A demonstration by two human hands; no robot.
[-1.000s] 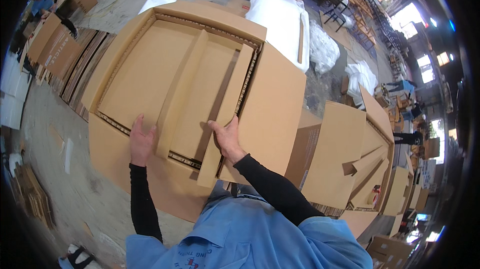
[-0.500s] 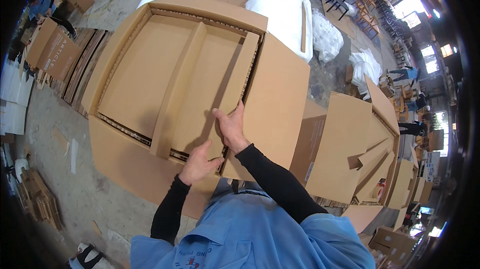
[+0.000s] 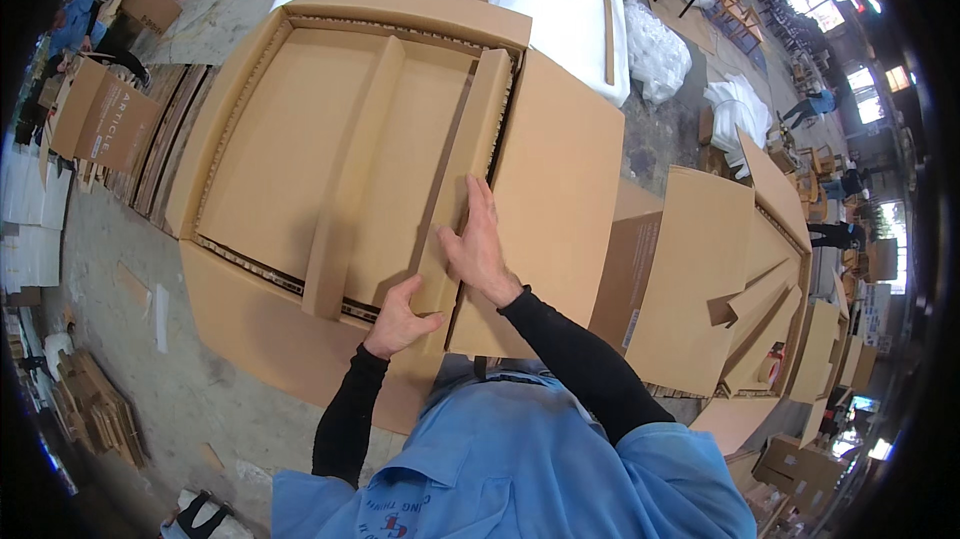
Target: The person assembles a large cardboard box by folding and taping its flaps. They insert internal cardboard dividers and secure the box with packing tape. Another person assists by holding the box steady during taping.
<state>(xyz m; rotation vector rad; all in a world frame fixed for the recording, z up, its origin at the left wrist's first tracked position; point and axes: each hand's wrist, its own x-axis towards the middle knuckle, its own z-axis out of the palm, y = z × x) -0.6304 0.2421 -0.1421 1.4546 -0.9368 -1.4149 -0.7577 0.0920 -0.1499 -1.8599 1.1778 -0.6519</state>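
Observation:
In front of me is a large open cardboard box (image 3: 230,284) with flat brown board inside it. A long folded cardboard strip (image 3: 472,139) lies along its right inner wall, the far end slightly apart from the ridged edge lining. Fingers stretched, my right hand (image 3: 482,251) rests open on the strip and its right side. My left hand (image 3: 397,323) is at the strip's near end, fingers by its left side and thumb across the top. A second cardboard strip (image 3: 352,179) runs lengthwise through the box's middle, left of my hands.
The box's right flap (image 3: 560,199) spreads outward. Farther right stands another open carton (image 3: 700,269) with loose cardboard pieces. A white-wrapped bulky item (image 3: 555,19) sits beyond the box. Wooden pallets (image 3: 165,139) lie at left, and a person (image 3: 75,27) stands at far left.
My right hand has loosened from around the strip, its fingers straightening along the right side. The strip's near part sits closer to the right wall. My left hand stays by the near end.

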